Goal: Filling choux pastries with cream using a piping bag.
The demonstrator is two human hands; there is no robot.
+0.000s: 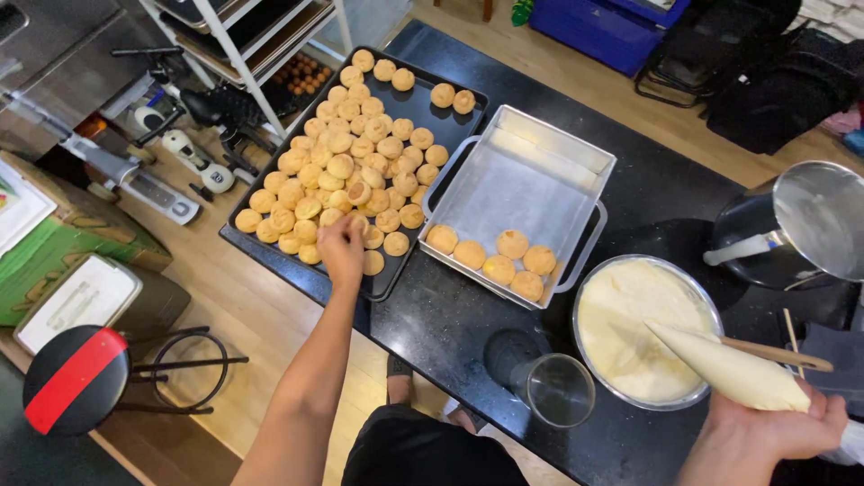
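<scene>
Fingers of left hand (341,245) pinch a puff (357,221) on the tray (468,103); right hand (774,432) grips a piping bag (729,369).

Under my left fingers: small round golden-brown puff pastries (346,171), heaped on the tray. In my right palm: cream-filled conical piping bag (733,371), lying tilted.

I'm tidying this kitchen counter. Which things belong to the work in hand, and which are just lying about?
In use:
- left hand on the golden round puffs in the dark baking tray
- right hand holding the cream-filled piping bag
- silver rectangular pan with six puffs
- round metal bowl of pale cream

Lying about:
- clear glass cup
- steel pot
- red-and-black round stool
</scene>
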